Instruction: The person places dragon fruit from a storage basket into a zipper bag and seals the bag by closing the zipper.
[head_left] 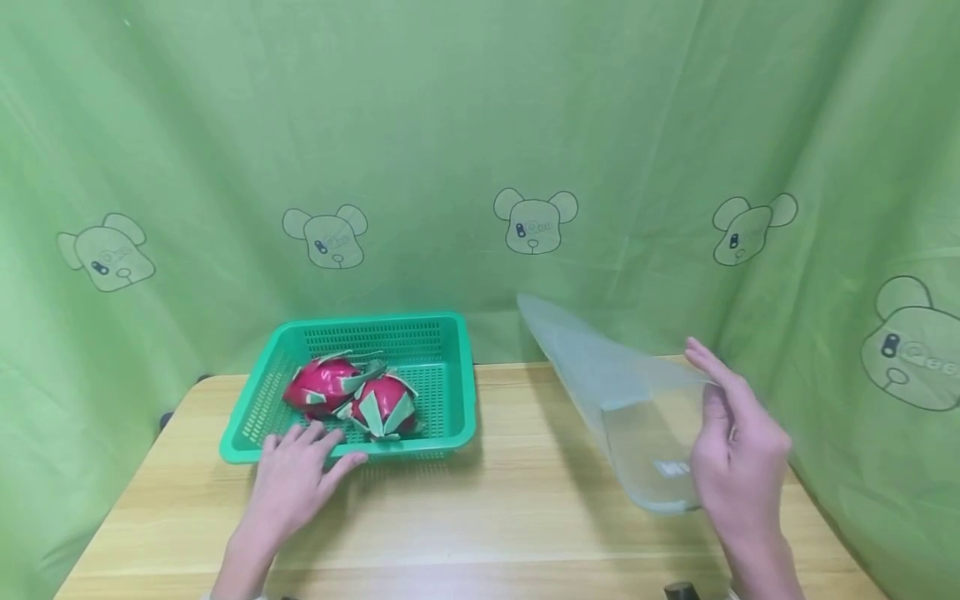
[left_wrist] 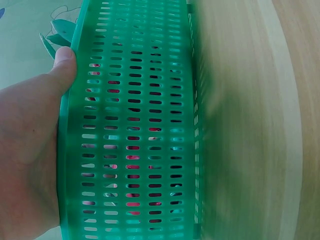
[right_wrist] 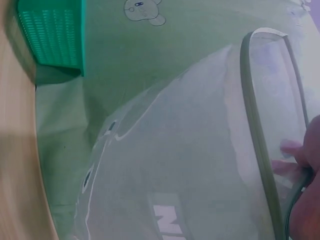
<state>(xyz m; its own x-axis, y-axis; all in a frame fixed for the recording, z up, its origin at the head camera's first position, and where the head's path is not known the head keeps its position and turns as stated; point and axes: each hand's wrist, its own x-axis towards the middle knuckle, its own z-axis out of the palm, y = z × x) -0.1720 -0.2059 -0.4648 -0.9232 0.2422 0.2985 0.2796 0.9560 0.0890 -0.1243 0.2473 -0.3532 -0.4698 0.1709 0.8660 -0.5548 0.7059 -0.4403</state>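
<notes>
A green plastic basket (head_left: 467, 400) stands at the left of the table with two red dragon fruits (head_left: 384, 407) inside, their leaf tips pale green. My left hand (head_left: 296, 479) rests on the basket's near rim, fingers over the edge and thumb spread along it. The left wrist view shows the thumb against the rim and red patches of fruit through the slots. To the right, my right hand (head_left: 742, 458) grips a frosted see-through plastic bag (head_left: 600, 375) by its mouth edge. The bag is tilted, its mouth spread wide; white letters (right_wrist: 167, 220) are printed on it.
A pale wooden table (head_left: 510, 500) lies under everything. Green curtains (head_left: 450, 125) with bear-head prints surround it at the back and sides. A small dark object (head_left: 681, 591) shows at the bottom edge, near my right wrist.
</notes>
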